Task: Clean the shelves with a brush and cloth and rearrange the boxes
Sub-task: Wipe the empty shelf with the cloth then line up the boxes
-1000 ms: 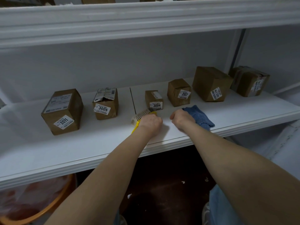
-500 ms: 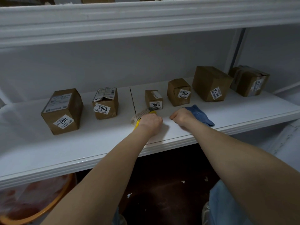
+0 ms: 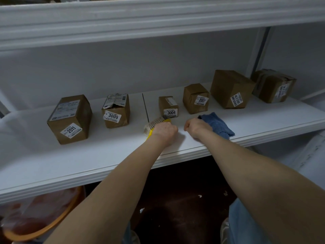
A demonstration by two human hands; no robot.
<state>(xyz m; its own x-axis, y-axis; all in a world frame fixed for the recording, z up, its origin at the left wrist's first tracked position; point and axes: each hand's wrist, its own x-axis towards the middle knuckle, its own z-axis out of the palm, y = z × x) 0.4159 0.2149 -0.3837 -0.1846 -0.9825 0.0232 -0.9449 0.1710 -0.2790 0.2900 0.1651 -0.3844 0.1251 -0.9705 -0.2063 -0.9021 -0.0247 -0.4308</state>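
Shelf [image 3: 52, 166] carries six boxes in row toward rear edge. Left to right: box 2011 [image 3: 70, 118], box 3005 [image 3: 116, 110], box 3004 [image 3: 168, 106], box 2007 [image 3: 195, 98], box 3205 [image 3: 230, 88], end box [image 3: 273, 85] near right rear corner. Brush [image 3: 154, 124] before box 3004, toward front edge. Cloth [image 3: 217, 124] right of brush, before box 2007. Basin [image 3: 38, 221] below shelf, left.

The shelf [image 3: 105, 155] at mid-frame is white and smooth with a faint sheen. The boxes, such as box 2011 [image 3: 70, 118] at left, are matt brown cardboard bearing white paper labels. The brush [image 3: 154, 123] at centre has pale bristles on a glossy yellow plastic body. The cloth [image 3: 218, 125] right of it is soft, nubby blue fabric.
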